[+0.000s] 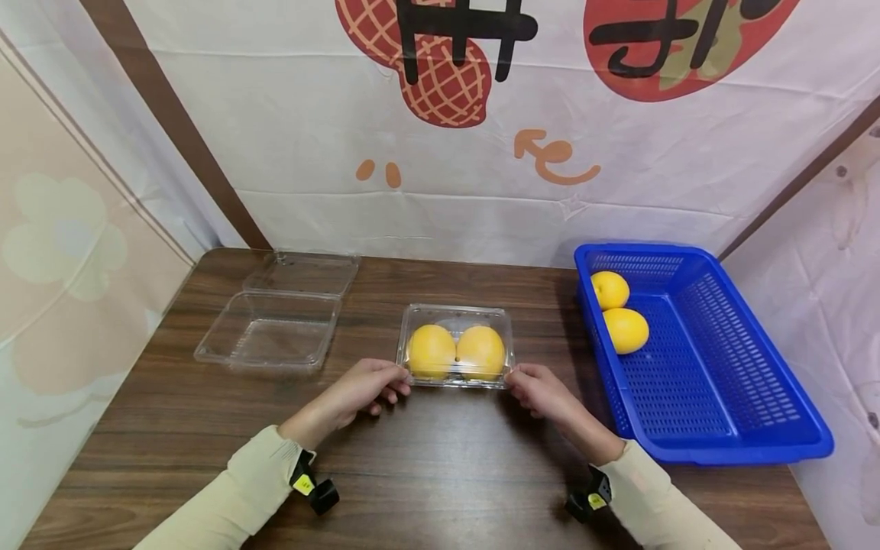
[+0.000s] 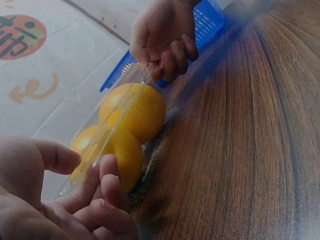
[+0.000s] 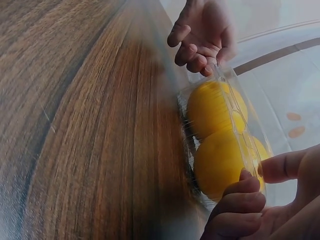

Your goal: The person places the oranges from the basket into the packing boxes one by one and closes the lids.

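Observation:
A clear plastic clamshell box [image 1: 457, 314] stands on the table in front of me, its lid down over two round yellow fruits [image 1: 431, 351]. My left hand [image 1: 364, 391] pinches the box's near left corner between thumb and forefinger. At the near right corner, my right hand [image 1: 543, 391] pinches the rim the same way. In the left wrist view the rim [image 2: 107, 131] runs between both hands, with the yellow fruits just under it. The right wrist view shows thumb and curled fingers [image 3: 240, 200] of the right hand on the rim.
To the left lies a second clear clamshell box [image 1: 275, 336], lid folded back, with nothing in it. A blue plastic basket [image 1: 742, 451] stands at the right with two more yellow fruits [image 1: 626, 331] along its left wall. A printed cloth [image 1: 309, 153] hangs behind the wooden table [image 1: 440, 473].

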`<state>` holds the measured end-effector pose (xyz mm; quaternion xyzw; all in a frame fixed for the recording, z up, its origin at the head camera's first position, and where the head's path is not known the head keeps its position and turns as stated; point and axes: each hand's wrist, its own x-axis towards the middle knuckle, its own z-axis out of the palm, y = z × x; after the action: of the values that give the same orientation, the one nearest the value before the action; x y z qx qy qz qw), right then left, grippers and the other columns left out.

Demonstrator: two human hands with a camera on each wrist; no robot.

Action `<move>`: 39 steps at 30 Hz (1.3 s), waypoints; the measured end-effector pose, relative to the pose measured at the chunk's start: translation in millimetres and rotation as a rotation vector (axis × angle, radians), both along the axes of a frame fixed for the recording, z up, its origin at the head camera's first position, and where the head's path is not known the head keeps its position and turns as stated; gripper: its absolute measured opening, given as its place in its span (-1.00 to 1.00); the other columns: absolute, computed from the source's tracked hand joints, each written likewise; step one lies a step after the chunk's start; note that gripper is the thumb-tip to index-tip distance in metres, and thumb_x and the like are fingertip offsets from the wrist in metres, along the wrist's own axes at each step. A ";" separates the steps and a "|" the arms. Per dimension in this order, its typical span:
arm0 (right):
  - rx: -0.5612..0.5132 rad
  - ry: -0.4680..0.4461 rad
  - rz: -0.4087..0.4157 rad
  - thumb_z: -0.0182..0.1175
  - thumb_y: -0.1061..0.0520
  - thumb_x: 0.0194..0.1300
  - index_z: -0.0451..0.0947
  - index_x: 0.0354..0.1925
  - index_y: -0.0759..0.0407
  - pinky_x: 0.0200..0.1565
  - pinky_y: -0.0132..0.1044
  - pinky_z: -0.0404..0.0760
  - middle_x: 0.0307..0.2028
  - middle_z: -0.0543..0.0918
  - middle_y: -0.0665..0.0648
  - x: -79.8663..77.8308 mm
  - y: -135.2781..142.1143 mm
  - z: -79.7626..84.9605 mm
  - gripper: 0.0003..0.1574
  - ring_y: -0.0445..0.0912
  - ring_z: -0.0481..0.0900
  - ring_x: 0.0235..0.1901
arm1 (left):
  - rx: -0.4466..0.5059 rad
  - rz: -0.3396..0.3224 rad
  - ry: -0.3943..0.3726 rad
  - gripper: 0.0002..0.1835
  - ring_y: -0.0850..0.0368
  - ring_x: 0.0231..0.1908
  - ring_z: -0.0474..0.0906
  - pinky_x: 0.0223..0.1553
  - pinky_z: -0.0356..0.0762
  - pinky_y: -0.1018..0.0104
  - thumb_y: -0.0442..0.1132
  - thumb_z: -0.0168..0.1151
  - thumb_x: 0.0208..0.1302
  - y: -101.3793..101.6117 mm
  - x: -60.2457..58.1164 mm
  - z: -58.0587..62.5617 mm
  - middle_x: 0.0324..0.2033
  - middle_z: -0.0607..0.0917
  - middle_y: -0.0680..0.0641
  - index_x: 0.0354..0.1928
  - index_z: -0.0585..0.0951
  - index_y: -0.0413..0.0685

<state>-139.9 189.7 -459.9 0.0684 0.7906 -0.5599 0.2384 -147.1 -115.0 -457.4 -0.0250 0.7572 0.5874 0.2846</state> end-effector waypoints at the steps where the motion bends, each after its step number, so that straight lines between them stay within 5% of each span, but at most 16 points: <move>1: 0.002 0.002 0.005 0.09 0.13 0.35 0.40 -0.44 0.15 -0.61 -0.40 0.16 -0.62 0.31 -0.06 0.1 0.1 0.4 -0.79 -0.20 0.18 -0.65 | 0.000 0.000 0.003 -0.66 0.21 -0.41 0.50 -0.57 0.38 0.45 -0.18 0.08 0.41 -0.3 -0.1 -0.6 -0.38 0.69 0.03 -0.08 0.69 -0.34; 39: -0.029 -0.007 0.042 0.04 0.20 0.31 0.33 -0.47 0.13 -0.62 -0.38 0.13 -0.66 0.22 -0.06 0.2 -1.1 0.3 -0.80 -0.18 0.14 -0.66 | -0.027 -0.006 0.036 -0.67 0.20 -0.42 0.52 -0.53 0.35 0.40 -0.15 0.11 0.40 -1.8 0.1 -0.4 -0.43 0.69 0.07 -0.15 0.72 -0.29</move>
<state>-139.7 188.5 -459.6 0.0504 0.7829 -0.5658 0.2538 -147.0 -116.8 -457.8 -0.0160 0.7701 0.5766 0.2724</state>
